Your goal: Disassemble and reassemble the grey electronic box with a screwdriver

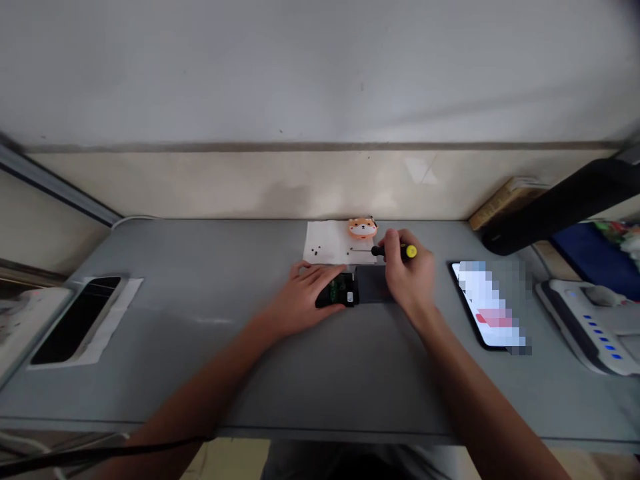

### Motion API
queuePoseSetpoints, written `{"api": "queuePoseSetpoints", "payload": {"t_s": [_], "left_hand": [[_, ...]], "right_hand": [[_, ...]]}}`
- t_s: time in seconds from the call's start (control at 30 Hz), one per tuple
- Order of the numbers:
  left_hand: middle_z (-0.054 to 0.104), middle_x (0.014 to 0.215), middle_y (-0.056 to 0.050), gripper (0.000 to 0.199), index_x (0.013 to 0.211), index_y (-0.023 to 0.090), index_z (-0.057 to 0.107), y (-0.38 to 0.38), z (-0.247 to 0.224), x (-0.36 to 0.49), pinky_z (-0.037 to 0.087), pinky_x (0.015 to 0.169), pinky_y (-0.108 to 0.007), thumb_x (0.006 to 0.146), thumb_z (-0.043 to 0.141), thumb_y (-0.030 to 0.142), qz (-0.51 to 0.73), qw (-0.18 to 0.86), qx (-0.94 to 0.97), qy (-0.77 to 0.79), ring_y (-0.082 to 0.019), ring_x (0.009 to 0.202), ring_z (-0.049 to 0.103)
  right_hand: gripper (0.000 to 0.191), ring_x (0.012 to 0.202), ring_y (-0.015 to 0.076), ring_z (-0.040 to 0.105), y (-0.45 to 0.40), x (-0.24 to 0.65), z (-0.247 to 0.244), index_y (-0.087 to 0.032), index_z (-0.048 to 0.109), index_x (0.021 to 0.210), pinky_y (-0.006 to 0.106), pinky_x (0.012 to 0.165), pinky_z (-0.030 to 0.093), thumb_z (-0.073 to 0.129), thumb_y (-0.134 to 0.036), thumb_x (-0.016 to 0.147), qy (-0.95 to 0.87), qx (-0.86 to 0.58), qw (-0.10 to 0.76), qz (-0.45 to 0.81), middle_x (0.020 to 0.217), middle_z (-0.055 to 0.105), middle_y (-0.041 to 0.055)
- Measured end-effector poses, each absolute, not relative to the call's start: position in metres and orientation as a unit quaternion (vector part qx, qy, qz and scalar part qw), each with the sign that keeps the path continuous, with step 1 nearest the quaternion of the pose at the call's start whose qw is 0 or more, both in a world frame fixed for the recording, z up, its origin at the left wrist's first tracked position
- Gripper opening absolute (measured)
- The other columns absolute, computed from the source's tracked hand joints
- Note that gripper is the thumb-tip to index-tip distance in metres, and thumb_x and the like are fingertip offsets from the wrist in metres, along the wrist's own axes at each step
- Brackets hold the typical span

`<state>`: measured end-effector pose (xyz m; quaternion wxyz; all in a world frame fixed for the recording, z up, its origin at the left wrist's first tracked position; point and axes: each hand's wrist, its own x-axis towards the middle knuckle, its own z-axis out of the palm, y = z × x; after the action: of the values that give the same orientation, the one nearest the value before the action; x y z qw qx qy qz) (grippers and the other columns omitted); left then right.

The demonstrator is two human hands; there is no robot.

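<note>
My left hand [300,300] grips the left part of a small black device [352,285], whose exposed inside shows a green circuit board and a white label. A dark flat panel [370,284] lies against the device's right side, partly hidden by my right hand. In my right hand [411,277] is a screwdriver [379,251] with a black and yellow handle. Its thin shaft points left over a white sheet of paper [327,235], the tip close to a tiny dark screw. Several more small screws [315,251] lie on the paper's left half.
An orange-and-white animal-faced case [363,227] sits on the paper. To the right are a lit phone [483,313], a white power strip [590,327], a black cylinder [555,207] and a book [503,200]. A dark phone [80,320] lies at the left.
</note>
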<state>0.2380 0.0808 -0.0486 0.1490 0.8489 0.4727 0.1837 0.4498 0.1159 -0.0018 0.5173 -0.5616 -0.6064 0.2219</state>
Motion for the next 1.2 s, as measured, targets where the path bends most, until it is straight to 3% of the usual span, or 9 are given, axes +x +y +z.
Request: {"api": "queuePoseSetpoints", "payload": {"t_s": [0.3, 0.53, 0.67, 0.8, 1.2], "left_hand": [[0.073, 0.132, -0.009, 0.057, 0.145, 0.028, 0.052, 0.082, -0.049, 0.232, 0.037, 0.118, -0.051, 0.095, 0.07, 0.047, 0.199, 0.145, 0.853, 0.461, -0.028, 0.124, 0.067], [0.074, 0.128, -0.007, 0.05, 0.139, 0.025, 0.056, 0.079, -0.044, 0.236, 0.038, 0.116, -0.052, 0.093, 0.072, 0.038, 0.208, 0.142, 0.849, 0.465, -0.03, 0.121, 0.069], [0.075, 0.126, -0.005, 0.03, 0.114, 0.025, 0.059, 0.08, -0.045, 0.237, 0.041, 0.112, -0.051, 0.09, 0.075, 0.035, 0.214, 0.147, 0.843, 0.472, -0.029, 0.118, 0.07], [0.074, 0.129, -0.006, 0.03, 0.096, 0.025, 0.05, 0.081, -0.045, 0.237, 0.039, 0.112, -0.05, 0.086, 0.077, 0.034, 0.221, 0.175, 0.833, 0.475, -0.026, 0.117, 0.07], [0.073, 0.13, -0.007, 0.029, 0.097, 0.025, 0.05, 0.082, -0.046, 0.237, 0.035, 0.115, -0.052, 0.088, 0.075, 0.038, 0.208, 0.183, 0.837, 0.473, -0.027, 0.12, 0.068]], "right_hand": [[0.05, 0.062, 0.0152, 0.055, 0.116, 0.446, -0.005, -0.022, 0.059, 0.071, 0.028, 0.062, 0.042, 0.049, -0.065, 0.095, -0.619, -0.554, 0.489, 0.265, 0.066, 0.065, 0.0012], [0.055, 0.056, 0.0134, 0.051, 0.116, 0.44, -0.008, -0.022, 0.06, 0.071, 0.027, 0.056, 0.041, 0.048, -0.071, 0.092, -0.524, -0.561, 0.55, 0.327, 0.06, 0.055, -0.0021], [0.057, 0.048, 0.0124, 0.046, 0.119, 0.438, -0.009, -0.021, 0.06, 0.069, 0.026, 0.049, 0.037, 0.05, -0.075, 0.087, -0.448, -0.589, 0.545, 0.394, 0.052, 0.048, -0.0038], [0.06, 0.041, 0.012, 0.043, 0.123, 0.443, -0.005, -0.021, 0.061, 0.068, 0.027, 0.044, 0.034, 0.051, -0.078, 0.084, -0.425, -0.606, 0.524, 0.421, 0.046, 0.046, -0.0044], [0.066, 0.037, 0.0115, 0.041, 0.126, 0.45, -0.001, -0.022, 0.059, 0.066, 0.027, 0.04, 0.033, 0.05, -0.084, 0.083, -0.43, -0.62, 0.515, 0.407, 0.044, 0.045, -0.0038]]}}
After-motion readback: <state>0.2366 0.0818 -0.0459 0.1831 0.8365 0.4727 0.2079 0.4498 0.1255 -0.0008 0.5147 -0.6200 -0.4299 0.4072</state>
